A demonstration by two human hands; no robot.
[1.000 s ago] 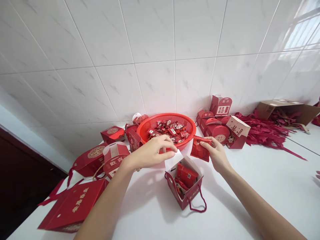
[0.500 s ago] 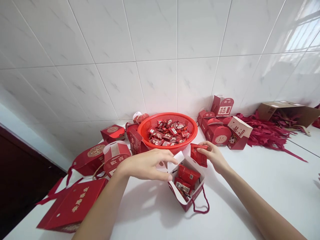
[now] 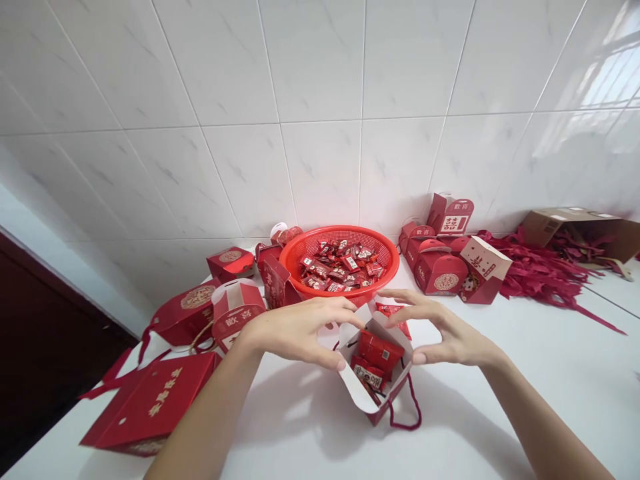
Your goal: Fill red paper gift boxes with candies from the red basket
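Since the paper flaps of the open box [image 3: 359, 389] look apt to fold inward, both hands seem to frame its mouth to leave it wide; the left hand [image 3: 310, 331] has thumb and fingers spread wide along the left side, thumb at the near flap; the right hand [image 3: 444, 330] arches wide on the right, pinching no packet, though how firmly its fingertips press the card I cannot tell. The box sits on the white table [image 3: 575, 360], on the near side of one red basket [image 3: 291, 252], probably so the sweets [image 3: 340, 267] lie within reach; these are too many to count. Two packets show inside, a larger red packet [image 3: 381, 350] and a labelled packet [image 3: 367, 377]; one loose packet [image 3: 388, 309] is just beyond the far edge, partly hidden; about seven boxes cluster at left, the largest box [image 3: 155, 400] nearest; at least four stand at right; far right are one carton [image 3: 539, 227] and one ribbon heap [image 3: 525, 270].
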